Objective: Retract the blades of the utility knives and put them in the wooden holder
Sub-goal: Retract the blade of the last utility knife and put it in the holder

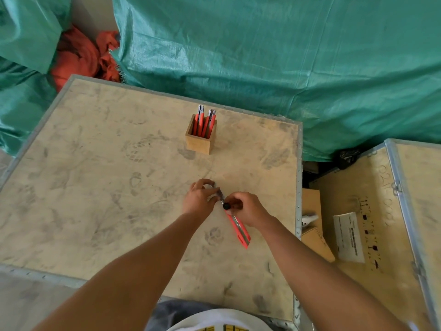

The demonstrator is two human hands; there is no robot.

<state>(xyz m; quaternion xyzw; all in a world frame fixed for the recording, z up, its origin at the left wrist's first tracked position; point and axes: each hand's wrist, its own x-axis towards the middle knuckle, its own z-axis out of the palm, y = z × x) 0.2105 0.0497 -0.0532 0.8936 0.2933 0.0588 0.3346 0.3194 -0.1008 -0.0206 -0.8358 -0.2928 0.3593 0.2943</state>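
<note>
An orange utility knife [239, 230] lies slanted over the plywood crate top [100, 182], its tail toward me. My right hand [248, 207] grips its body near the black slider knob. My left hand [200, 196] pinches the metal blade end at the front. Farther back stands the square wooden holder [200, 139] with several orange utility knives [204, 121] upright in it, metal ends up.
Green tarpaulin [286, 56] covers the surroundings behind the crate, with orange cloth [81, 58] at the back left. A second wooden crate [372, 211] with a white label sits to the right, past a gap holding cardboard boxes [312, 225].
</note>
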